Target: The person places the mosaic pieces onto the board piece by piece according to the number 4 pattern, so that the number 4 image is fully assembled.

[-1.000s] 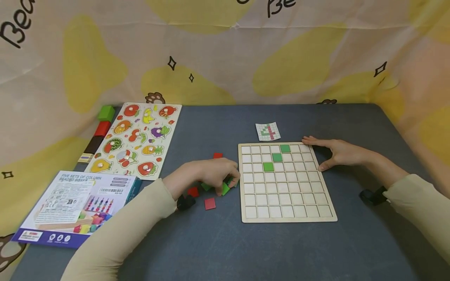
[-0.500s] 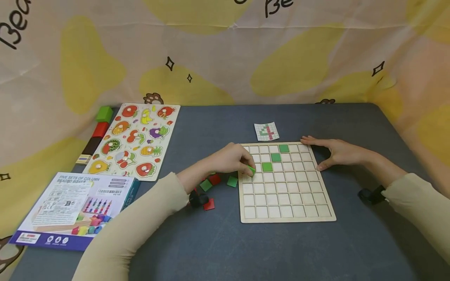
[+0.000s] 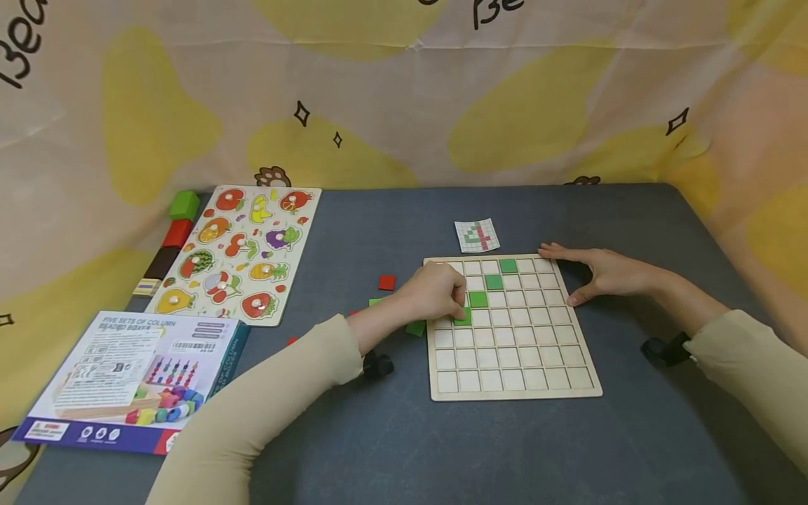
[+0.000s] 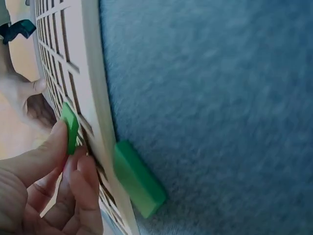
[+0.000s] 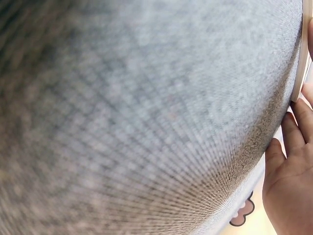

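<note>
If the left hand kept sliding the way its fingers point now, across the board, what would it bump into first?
Probably the green tile already seated in the wooden grid board, just beyond the left hand and the green tile it pinches. Depth is hard to judge, so it might pass beside it.

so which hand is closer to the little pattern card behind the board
Right. The right hand rests at the board's far right corner, just right of the card; the left hand is nearer the person, holding a green tile.

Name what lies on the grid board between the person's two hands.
In the head view, three green tiles step diagonally across the grid board, between the left hand, which pinches a fourth green tile, and the right hand.
</note>
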The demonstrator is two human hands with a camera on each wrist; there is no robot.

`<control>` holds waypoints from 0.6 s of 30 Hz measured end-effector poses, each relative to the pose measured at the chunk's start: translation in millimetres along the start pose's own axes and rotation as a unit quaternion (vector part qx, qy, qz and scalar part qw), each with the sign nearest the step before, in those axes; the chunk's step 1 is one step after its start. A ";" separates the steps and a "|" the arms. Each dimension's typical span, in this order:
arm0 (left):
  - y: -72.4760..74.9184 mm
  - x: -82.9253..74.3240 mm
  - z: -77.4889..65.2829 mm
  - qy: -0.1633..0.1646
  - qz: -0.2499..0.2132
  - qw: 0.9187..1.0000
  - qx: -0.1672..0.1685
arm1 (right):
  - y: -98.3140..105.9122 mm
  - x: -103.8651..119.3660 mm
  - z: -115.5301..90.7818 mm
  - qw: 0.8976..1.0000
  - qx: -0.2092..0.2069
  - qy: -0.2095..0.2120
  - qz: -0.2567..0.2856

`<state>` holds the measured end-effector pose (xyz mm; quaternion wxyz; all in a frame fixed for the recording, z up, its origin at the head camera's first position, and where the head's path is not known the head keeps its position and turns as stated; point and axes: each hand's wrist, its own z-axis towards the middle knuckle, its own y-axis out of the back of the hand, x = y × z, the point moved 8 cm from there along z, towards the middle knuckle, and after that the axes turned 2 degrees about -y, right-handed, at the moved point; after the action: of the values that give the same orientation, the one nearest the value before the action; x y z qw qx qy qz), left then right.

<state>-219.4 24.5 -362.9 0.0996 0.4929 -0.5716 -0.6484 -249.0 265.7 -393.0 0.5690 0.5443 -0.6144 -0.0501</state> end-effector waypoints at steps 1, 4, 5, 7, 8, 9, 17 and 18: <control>-0.4 0.3 -0.7 0.002 0.001 1.000 0.001 | -0.1 -0.2 0.2 1.000 -0.002 -0.001 0.001; -1.3 0.2 -2.2 0.000 0.010 1.000 0.001 | -0.3 -0.6 0.7 1.000 -0.003 -0.001 0.004; -1.0 -0.4 -2.4 -0.003 0.016 1.000 -0.001 | -0.2 -0.7 0.8 1.000 -0.003 -0.001 0.003; 0.0 -2.3 -2.9 -0.013 0.030 0.999 -0.005 | -0.6 -0.6 0.9 1.000 0.001 0.000 0.005; 0.6 -3.3 -3.5 -0.019 0.036 0.999 -0.006 | -0.7 -0.4 0.9 1.000 0.002 0.002 0.004; 1.6 -4.5 -4.4 -0.027 0.039 0.999 -0.006 | -0.8 -0.3 0.8 1.000 0.002 0.003 0.004; 16.3 10.6 -21.0 -0.070 -0.012 0.995 0.063 | 0.2 -1.1 0.4 1.000 -0.004 -0.003 0.005; 16.9 15.6 -23.9 -0.067 -0.019 0.994 0.080 | 0.5 -1.0 0.2 1.000 -0.006 -0.004 0.003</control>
<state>-216.5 -7.2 -353.6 0.0088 0.4650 -0.6180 -0.6339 -249.8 266.5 -393.4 0.5704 0.5386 -0.6178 -0.0542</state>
